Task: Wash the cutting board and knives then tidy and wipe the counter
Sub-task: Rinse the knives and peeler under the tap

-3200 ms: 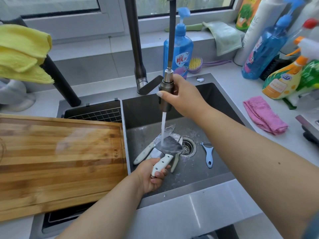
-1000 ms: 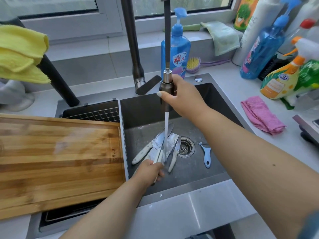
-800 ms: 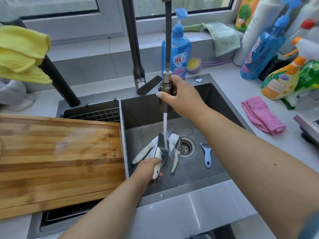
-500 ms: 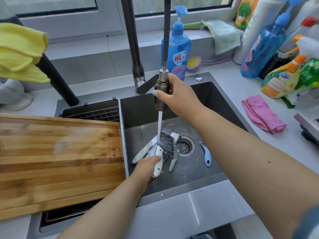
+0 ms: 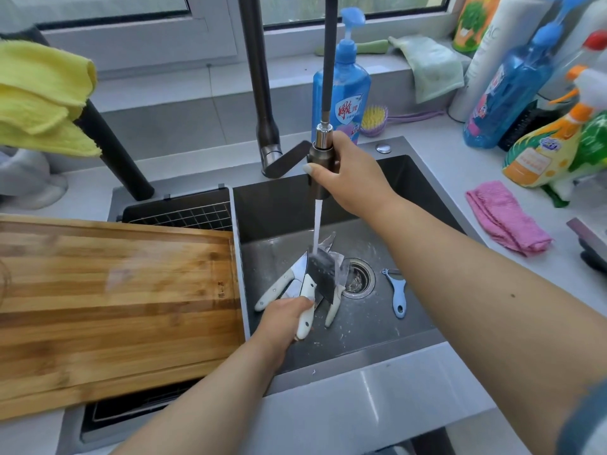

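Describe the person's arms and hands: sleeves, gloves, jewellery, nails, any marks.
Both forearms are bare, with no gloves, rings, bracelets or watch in view. The right hand has a long, pale thumbnail, and its forearm bears a few small dark spots. A grey-blue sleeve edge shows near the right upper arm. The left hand shows no sleeve.

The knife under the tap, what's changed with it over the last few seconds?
The left hand has been turning the cleaver under the stream: blade flat first, then edge-on, now broad side up again. The right hand keeps gripping the spray head, water running. The other knives, the peeler and the cutting board stayed put.
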The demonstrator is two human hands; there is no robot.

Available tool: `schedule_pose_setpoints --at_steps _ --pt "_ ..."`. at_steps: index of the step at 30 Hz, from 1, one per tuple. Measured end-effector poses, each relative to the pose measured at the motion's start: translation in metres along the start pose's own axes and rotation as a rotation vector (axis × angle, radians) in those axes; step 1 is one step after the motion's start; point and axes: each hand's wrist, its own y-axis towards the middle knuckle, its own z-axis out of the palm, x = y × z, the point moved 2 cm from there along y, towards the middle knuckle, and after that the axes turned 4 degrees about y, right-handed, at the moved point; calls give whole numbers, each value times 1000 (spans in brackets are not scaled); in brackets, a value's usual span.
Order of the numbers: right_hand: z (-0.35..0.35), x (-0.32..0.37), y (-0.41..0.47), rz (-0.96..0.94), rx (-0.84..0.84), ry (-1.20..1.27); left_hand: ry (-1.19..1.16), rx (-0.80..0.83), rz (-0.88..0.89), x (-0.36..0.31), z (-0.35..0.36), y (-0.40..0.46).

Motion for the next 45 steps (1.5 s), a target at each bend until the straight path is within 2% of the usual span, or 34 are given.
schedule_pose_setpoints --at_steps 13,23,45 --pt "4 2 -2 11 -9 17 88 -17 45 -38 -29 -26" --pt "7 8 -6 27 -14 36 283 -153 167 -80 -48 -59" --pt "8 14 -13 33 0 29 302 -210 107 -92 -46 -80"
